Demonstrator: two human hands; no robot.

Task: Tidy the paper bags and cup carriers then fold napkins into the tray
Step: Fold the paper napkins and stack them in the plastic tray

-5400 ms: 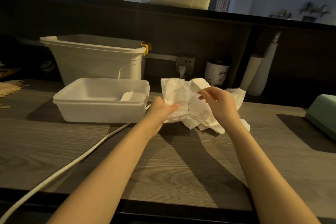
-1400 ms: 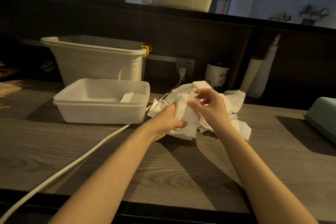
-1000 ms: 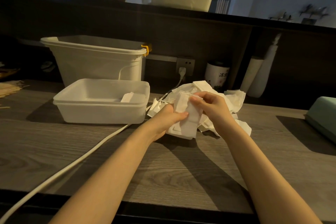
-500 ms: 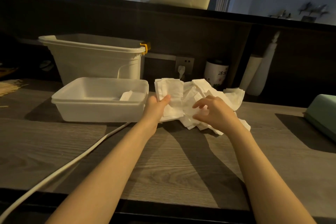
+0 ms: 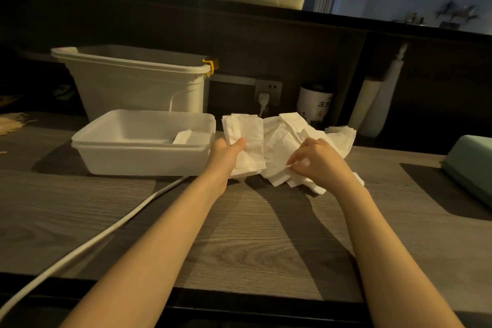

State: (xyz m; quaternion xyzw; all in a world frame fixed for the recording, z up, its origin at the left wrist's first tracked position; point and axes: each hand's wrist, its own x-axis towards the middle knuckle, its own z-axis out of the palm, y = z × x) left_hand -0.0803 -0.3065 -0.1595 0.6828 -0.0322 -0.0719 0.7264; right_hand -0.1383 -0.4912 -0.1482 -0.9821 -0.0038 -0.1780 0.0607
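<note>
Folding: our left hand point(image 5: 229, 153) grips folded napkins point(image 5: 246, 141); right hand point(image 5: 316, 161) pinches the pile point(image 5: 290, 141).
Tray point(image 5: 143, 157): one napkin point(image 5: 183, 136) in; most remain.

- Two bare forearms reach into view from the lower edge, with no sleeves visible on either one.
- The left hand point(image 5: 226, 153) and the right hand point(image 5: 318, 161) wear no gloves.
- No rings, watch or bracelet show on the fingers or wrists.
- Fingernails on the right hand look short and plain, though too small to tell more.
</note>
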